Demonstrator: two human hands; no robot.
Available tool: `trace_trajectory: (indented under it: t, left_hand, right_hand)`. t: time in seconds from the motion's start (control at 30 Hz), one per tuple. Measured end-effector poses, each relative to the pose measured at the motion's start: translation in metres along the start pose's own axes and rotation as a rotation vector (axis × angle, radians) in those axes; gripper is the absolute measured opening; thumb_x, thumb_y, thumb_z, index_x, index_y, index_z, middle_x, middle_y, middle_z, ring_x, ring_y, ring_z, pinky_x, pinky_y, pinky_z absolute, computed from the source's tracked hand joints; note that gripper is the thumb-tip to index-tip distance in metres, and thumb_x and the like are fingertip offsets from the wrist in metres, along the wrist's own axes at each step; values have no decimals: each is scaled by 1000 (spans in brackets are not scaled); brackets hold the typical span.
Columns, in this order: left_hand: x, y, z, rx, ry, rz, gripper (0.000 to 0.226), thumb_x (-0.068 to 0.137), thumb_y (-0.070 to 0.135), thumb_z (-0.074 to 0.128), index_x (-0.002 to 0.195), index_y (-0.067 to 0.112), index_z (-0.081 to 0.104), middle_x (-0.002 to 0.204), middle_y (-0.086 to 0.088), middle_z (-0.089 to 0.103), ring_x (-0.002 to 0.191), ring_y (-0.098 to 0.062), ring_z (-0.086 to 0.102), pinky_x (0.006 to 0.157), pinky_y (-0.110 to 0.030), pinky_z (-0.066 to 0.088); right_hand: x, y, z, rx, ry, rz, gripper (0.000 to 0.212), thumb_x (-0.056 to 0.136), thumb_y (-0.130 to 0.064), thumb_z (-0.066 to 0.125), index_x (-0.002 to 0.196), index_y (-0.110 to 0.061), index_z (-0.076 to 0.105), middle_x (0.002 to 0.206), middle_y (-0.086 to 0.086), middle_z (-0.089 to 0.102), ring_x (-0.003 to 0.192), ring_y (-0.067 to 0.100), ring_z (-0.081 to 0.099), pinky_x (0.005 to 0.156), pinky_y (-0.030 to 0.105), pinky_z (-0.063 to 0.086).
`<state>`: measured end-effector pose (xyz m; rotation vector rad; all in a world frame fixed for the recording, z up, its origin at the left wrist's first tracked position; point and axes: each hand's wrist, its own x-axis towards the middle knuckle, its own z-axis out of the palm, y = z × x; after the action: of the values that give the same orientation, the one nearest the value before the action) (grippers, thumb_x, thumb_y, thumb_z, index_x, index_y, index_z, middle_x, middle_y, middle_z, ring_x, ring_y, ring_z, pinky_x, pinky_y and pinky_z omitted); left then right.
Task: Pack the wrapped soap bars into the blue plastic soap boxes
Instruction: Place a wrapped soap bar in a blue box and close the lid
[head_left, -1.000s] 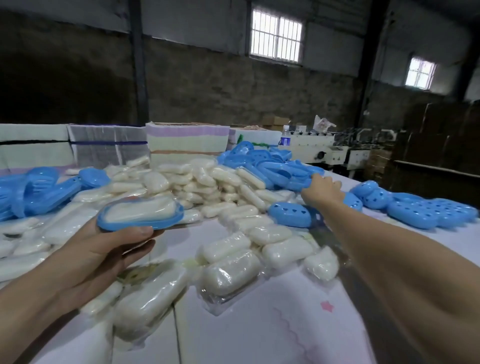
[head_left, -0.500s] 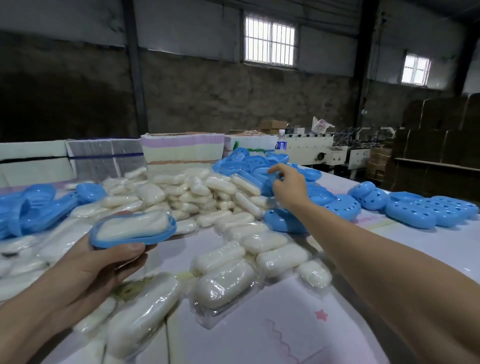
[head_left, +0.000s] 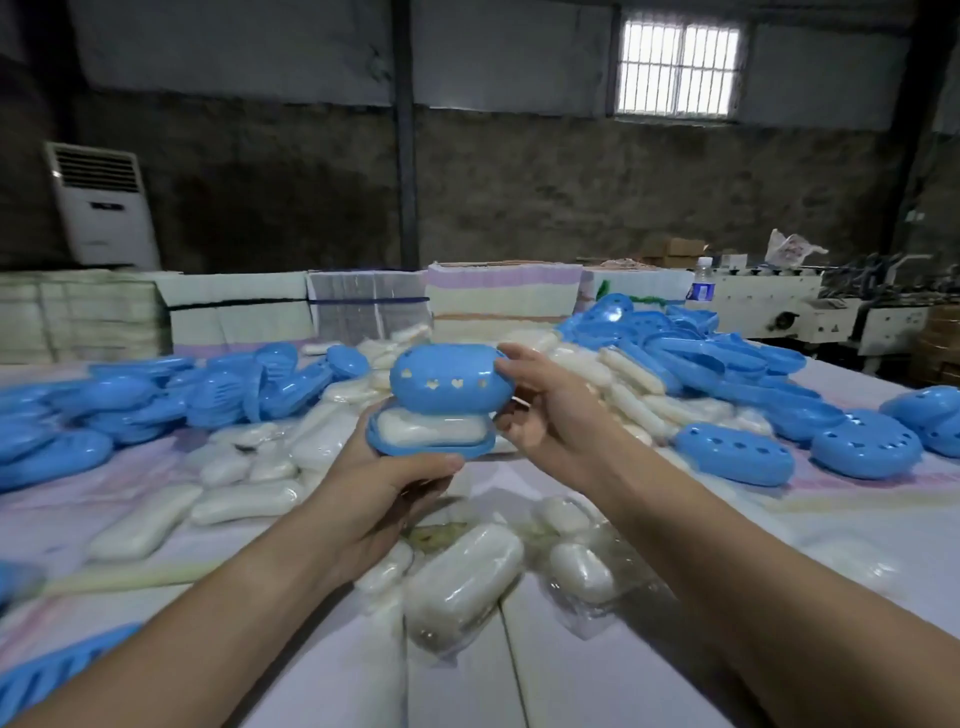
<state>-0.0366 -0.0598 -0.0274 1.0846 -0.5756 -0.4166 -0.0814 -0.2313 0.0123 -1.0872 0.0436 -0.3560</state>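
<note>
From the head view, the left hand (head_left: 363, 499) hides the underside of the tray (head_left: 431, 447) it holds: its palm is beneath, its thumb curls over the near rim, and its fingers are out of sight behind. A wrapped soap (head_left: 434, 428) lies in the tray, its upper part hidden by the lid (head_left: 449, 379), which sits directly above it. Whether the lid touches the soap cannot be told. The right hand (head_left: 550, 410) grips the lid's right end, fingertips on its top edge and thumb lower down; part of that end is covered by the fingers. Both forearms reach forward from the bottom corners, and their elbows are cut off.

Below the hands, loose soaps (head_left: 462, 582) in clear wrap lie on the bench (head_left: 571, 680), blurred at the edges. Left of the left hand spreads a heap of blue trays (head_left: 156, 395), with one piece cut off at the bottom left corner. Right of the right hand lie closed boxes (head_left: 732, 452) and, farther off, more blue parts (head_left: 701, 348). Between the two, beyond the hands, is a pile of soaps partly hidden by the lid.
</note>
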Motion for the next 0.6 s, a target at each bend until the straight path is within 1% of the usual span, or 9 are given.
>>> trace_trajectory:
  t: [0.07,0.1,0.17,0.23,0.3,0.37,0.4,0.5,0.6]
  left_hand:
    - [0,0,1,-14,29,0,86,53,-15,79,130,15,54,108,-16,73,86,-19,71,68,-28,59]
    - [-1,0,1,-14,33,-3,80,58,-15,77,128,14,54,104,-13,73,83,-17,71,66,-27,59]
    - [-1,0,3,-10,30,-27,66,69,-18,72,126,11,57,102,-11,72,83,-17,69,67,-25,58]
    - [-1,0,2,-7,41,-57,54,76,-15,70,123,9,61,101,-11,71,85,-17,66,69,-25,57]
    - [0,1,2,-9,52,-76,52,78,-14,69,125,6,60,98,-10,71,80,-15,66,68,-23,57]
    - [-1,1,1,-1,58,-79,52,79,-14,69,127,4,60,95,-10,70,75,-14,66,66,-23,56]
    - [-1,1,1,4,58,-79,51,79,-13,70,126,4,60,95,-9,70,76,-14,65,66,-24,56]
    - [-2,1,1,1,49,-75,45,79,-11,71,120,7,64,96,-9,71,82,-16,65,66,-23,57]
    - [-2,2,1,12,26,-76,39,80,-8,71,115,9,67,95,-7,73,85,-16,67,69,-23,58]
  right_hand:
    - [-1,3,-8,-45,-1,22,17,91,-14,62,106,-18,66,89,3,60,63,13,48,53,22,38]
    - [-2,4,-11,-65,-22,34,24,90,-16,62,114,-15,67,92,4,60,67,14,48,57,25,38]
    - [-4,5,-13,-99,-70,41,37,88,-18,64,124,-11,64,100,8,62,78,20,54,70,34,48]
    - [-7,6,-11,-209,-93,8,42,80,-24,67,120,-13,66,102,9,63,81,24,53,78,42,56]
    - [-11,8,-6,-422,-65,-52,40,77,-32,68,114,-18,68,102,10,63,80,26,51,71,37,57]
    - [-14,11,-4,-617,-35,-136,26,87,-35,65,112,-24,68,109,9,67,88,27,59,78,40,57]
    - [-15,11,-3,-685,-32,-182,21,93,-34,61,110,-26,68,110,5,68,92,22,63,82,40,55]
    - [-18,11,-4,-781,-83,-295,20,100,-29,51,112,-28,67,112,-3,67,86,-5,62,70,15,50]
    - [-21,11,-6,-743,-198,-298,24,102,-27,49,122,-32,62,117,-8,62,85,-10,63,66,8,49]
